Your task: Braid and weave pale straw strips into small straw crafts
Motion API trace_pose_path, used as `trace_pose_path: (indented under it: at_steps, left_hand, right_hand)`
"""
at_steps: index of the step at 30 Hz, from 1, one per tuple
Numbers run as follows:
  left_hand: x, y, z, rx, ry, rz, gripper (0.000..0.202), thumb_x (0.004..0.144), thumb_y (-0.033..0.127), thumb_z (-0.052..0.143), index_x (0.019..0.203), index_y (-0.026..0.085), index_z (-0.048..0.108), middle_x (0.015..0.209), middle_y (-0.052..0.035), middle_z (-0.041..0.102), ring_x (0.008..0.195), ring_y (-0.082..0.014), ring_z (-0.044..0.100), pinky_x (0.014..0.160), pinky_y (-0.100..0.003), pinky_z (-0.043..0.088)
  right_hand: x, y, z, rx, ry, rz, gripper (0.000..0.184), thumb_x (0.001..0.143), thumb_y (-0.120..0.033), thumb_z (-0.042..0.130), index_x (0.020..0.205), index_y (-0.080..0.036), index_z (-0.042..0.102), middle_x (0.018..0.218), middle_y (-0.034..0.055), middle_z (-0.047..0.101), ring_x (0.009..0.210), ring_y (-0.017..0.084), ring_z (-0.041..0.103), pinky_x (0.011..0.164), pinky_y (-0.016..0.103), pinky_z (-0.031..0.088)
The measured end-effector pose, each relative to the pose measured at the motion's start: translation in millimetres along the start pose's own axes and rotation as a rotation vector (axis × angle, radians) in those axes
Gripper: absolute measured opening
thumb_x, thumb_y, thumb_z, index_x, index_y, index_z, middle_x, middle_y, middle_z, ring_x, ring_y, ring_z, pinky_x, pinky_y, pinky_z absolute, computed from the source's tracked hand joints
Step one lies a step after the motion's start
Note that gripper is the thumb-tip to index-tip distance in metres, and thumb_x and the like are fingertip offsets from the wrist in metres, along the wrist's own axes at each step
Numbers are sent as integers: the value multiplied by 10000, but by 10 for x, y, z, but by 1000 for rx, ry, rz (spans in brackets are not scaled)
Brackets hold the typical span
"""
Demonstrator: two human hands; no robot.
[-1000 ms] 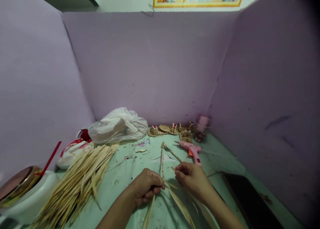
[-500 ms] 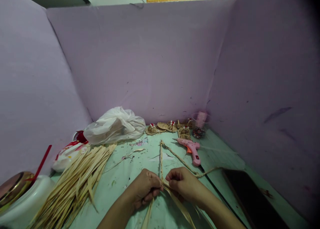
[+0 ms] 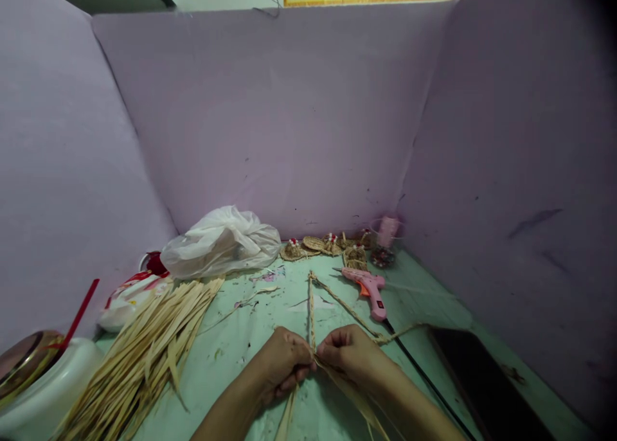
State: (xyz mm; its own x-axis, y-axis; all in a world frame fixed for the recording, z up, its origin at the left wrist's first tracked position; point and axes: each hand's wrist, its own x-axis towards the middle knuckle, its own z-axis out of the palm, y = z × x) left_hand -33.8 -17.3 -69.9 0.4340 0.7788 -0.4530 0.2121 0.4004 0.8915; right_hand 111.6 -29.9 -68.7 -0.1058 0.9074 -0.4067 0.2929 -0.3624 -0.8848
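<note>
- Braided straw cord point(image 3: 311, 306): flat on the green table point(image 3: 241, 357), near the middle of the front edge, running toward the back edge, then doubling back to the right.
- Loose strips point(image 3: 288, 418): fanned out from the cord's near end, under the wrists, toward the front edge.
- Left hand point(image 3: 282, 364): fingers curled tight, pinching the cord's near end from the left.
- Right hand point(image 3: 349, 354): closed the same way, pinching from the right, knuckles almost touching the left hand's.
- Pink glue gun point(image 3: 369, 290): just right of the cord.
- Heap of straw strips point(image 3: 144, 357): along the left side.
- White plastic bag point(image 3: 222, 242) and small woven pieces point(image 3: 318, 245): along the back edge.
- White pot point(image 3: 43, 389): at the front left corner.
- Purple panels point(image 3: 289, 119): closing off the left, back and right edges.
</note>
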Motion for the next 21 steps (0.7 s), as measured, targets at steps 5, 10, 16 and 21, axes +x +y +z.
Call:
trace_pose_path:
  at_steps: [5,10,16,21]
  left_hand:
    - [1,9,7,-2,-6,3,122,525,201,452,524,127,549,335,43,406,218,-41,223,231,-168,111]
    - [19,6,28,53,-13,8,98,533,180,421,448,156,465,322,51,384,222,-41,209,263,-184,99]
    - [36,54,72,299,76,132,174,535,134,422,362,147,414,296,53,311,309,-33,228,341,-194,132]
    - [32,45,69,264,63,134,201,568,189,457,375,145,427,308,46,321,323,-37,226,361,-214,115]
  right_hand:
    - [26,46,7,-103,43,-52,122,577,-180,505,491,-123,570,389,-47,406,387,50,301,403,192,215]
    - [29,9,-5,-323,118,-93,130,575,-164,495,532,-143,616,453,-13,515,474,86,423,452,193,251]
    - [-104,-166,-30,-635,227,-103,155,590,-210,510,581,-171,660,561,34,602,548,127,493,469,222,234]
    - [-121,-167,-58,-481,117,-140,128,609,-227,532,550,-155,618,516,5,552,515,104,450,459,211,236]
